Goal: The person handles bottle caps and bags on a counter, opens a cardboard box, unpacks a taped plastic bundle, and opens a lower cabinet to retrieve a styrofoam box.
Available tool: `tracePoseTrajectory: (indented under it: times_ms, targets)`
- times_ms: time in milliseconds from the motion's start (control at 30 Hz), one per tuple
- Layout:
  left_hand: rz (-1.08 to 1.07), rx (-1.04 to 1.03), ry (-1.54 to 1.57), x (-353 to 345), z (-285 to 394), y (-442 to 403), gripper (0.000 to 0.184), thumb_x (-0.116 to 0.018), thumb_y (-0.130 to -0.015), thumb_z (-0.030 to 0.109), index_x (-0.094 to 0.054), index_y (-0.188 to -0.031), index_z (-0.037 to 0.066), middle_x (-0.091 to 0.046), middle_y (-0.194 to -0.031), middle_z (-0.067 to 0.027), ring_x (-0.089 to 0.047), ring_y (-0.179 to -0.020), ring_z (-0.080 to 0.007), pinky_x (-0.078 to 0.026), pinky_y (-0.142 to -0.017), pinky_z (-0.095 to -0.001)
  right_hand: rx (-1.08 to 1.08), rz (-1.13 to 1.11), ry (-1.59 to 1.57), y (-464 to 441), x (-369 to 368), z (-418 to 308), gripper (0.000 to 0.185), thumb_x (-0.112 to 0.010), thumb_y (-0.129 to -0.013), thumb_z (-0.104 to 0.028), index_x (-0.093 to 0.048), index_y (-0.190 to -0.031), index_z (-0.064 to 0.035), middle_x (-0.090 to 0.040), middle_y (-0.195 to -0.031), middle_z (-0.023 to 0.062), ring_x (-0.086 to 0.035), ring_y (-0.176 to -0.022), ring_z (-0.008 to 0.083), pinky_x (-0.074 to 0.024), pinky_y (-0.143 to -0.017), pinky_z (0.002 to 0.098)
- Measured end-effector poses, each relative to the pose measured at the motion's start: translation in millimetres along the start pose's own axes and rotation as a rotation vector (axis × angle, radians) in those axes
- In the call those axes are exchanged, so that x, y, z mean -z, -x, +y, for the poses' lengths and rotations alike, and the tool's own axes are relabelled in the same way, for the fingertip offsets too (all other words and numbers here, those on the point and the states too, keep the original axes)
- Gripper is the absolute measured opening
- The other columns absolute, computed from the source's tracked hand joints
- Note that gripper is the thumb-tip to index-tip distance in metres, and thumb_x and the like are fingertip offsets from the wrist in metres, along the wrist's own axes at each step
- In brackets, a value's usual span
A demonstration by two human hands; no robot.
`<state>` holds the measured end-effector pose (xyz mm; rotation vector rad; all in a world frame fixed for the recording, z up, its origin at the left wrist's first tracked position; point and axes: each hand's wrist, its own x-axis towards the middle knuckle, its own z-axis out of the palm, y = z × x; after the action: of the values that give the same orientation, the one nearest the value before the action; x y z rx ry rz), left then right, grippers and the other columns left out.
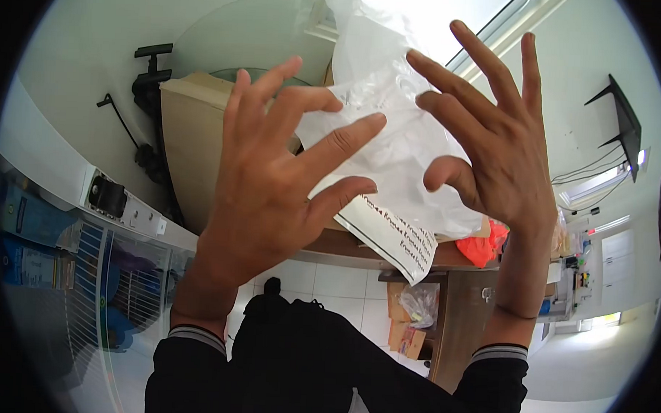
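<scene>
Both of my hands are raised in front of me, fingers spread, over a desk. My left hand [273, 168] has its thumb and index finger apart and shows nothing in its grasp. My right hand [497, 136] is splayed in the same way, its thumb curled slightly inward. Behind and between them is a crumpled, translucent white plastic bag [398, 150]; whether any fingertip touches it I cannot tell. Beneath the bag, a white paper sheet with repeated dark lettering [395, 241] hangs over the desk's front edge.
A red plastic bag [482, 244] lies right of the white one. At the left stand a cardboard box [195, 129] and a glass-fronted cabinet with wire shelves [95, 271]. Below the desk are brown boxes [406, 329] on the tiled floor [342, 280]. A window [453, 21] is at the back.
</scene>
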<state>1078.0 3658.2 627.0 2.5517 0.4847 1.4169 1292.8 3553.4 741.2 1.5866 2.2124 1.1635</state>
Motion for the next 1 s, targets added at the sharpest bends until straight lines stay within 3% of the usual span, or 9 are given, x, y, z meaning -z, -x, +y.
tracePoseTrajectory:
  times_ms: [233,300,433,533,667,800,833,900,1000]
  targets:
    - [0.04,-0.037,0.07,3.8,9.6,10.5,0.049,-0.084,-0.082,0.034,-0.074,-0.124,0.011,-0.059,-0.127,-0.0161,-0.051,-0.134,-0.0442,-0.043,-0.109,-0.0623,-0.028,0.115,-0.123,20.2,-3.9,-9.5,0.082,-0.036,-0.086,-0.083,-0.074,-0.109,-0.0133,-0.065,-0.143,0.0018,-0.043,-0.149,0.0316,-0.0137,-0.124,0.0673]
    - [0.124,-0.118,0.203,5.1,5.2,27.0,0.047,-0.08,-0.088,0.037,-0.071,-0.121,0.004,-0.058,-0.133,-0.0209,-0.052,-0.134,-0.046,-0.047,-0.107,-0.0602,-0.071,0.252,-0.286,46.9,-3.3,-19.0,0.078,-0.041,-0.09,-0.079,-0.075,-0.103,-0.0101,-0.071,-0.124,0.0056,-0.054,-0.132,0.0355,-0.0262,-0.117,0.0648]
    - [0.244,0.142,0.648,-8.2,-31.6,121.5,0.057,-0.054,-0.101,0.061,-0.066,-0.104,0.006,-0.07,-0.093,-0.0216,-0.067,-0.102,-0.0386,-0.047,-0.104,-0.0614,-0.231,0.601,-0.879,139.5,-11.2,-60.7,0.06,-0.062,-0.095,-0.06,-0.076,-0.095,-0.0012,-0.076,-0.102,0.0136,-0.072,-0.103,0.0394,-0.0544,-0.092,0.0552]
    - [0.029,0.474,1.029,-24.8,-76.0,210.4,0.055,-0.053,-0.105,0.054,-0.067,-0.107,0.001,-0.064,-0.071,-0.011,-0.066,-0.082,-0.0242,-0.051,-0.097,-0.0507,-0.781,0.699,-1.009,224.2,-49.9,-122.7,0.035,-0.068,-0.1,-0.033,-0.073,-0.095,0.0018,-0.075,-0.094,0.014,-0.072,-0.091,0.0326,-0.057,-0.083,0.0411]
    - [-0.137,1.043,0.811,-97.3,-56.4,312.4,0.049,-0.057,-0.107,0.037,-0.061,-0.135,-0.003,-0.066,-0.084,-0.0072,-0.064,-0.07,-0.0174,-0.057,-0.087,-0.0368,-1.548,0.177,-0.822,340.3,-97.7,-234.7,0.019,-0.068,-0.097,-0.022,-0.072,-0.099,-0.0028,-0.073,-0.096,0.015,-0.071,-0.088,0.0348,-0.0552,-0.081,0.0418]
    - [-0.626,0.976,0.812,-200.9,-68.2,449.5,0.05,-0.056,-0.105,0.024,-0.051,-0.145,-0.005,-0.071,-0.106,-0.0108,-0.071,-0.099,-0.0233,-0.059,-0.082,-0.0388,-1.602,-0.267,-1.126,459.2,-127.0,-344.4,0.023,-0.068,-0.098,-0.027,-0.073,-0.105,-0.0058,-0.074,-0.098,0.0173,-0.072,-0.091,0.0364,-0.0562,-0.08,0.0442]
    - [-0.697,1.292,0.958,-213.6,-51.3,466.8,0.051,-0.057,-0.103,0.023,-0.05,-0.145,-0.005,-0.072,-0.106,-0.0126,-0.069,-0.109,-0.0239,-0.058,-0.084,-0.0402,-1.66,-0.314,-1.177,489.2,-132.9,-377.3,0.025,-0.067,-0.1,-0.029,-0.073,-0.106,-0.0055,-0.074,-0.095,0.0162,-0.072,-0.087,0.0329,-0.0564,-0.079,0.0422]
    - [-0.87,1.297,0.936,-247.1,-53.5,531.4,0.049,-0.064,-0.098,0.021,-0.057,-0.138,-0.006,-0.072,-0.103,-0.0159,-0.07,-0.109,-0.0236,-0.058,-0.083,-0.0394,-1.782,-0.348,-1.217,552.8,-141.1,-451.6,0.031,-0.065,-0.102,-0.035,-0.074,-0.106,-0.0051,-0.075,-0.09,0.0132,-0.073,-0.082,0.0284,-0.0566,-0.076,0.0397]
    - [-1.136,0.696,0.489,-273.2,-27.8,552.5,0.039,-0.073,-0.091,0.016,-0.068,-0.123,-0.006,-0.073,-0.1,-0.0188,-0.071,-0.106,-0.0209,-0.059,-0.08,-0.0347,-2.238,-0.522,-1.182,656.9,-137.8,-594.1,0.037,-0.064,-0.099,-0.041,-0.075,-0.102,-0.0062,-0.077,-0.086,0.0092,-0.073,-0.079,0.0231,-0.057,-0.074,0.039]
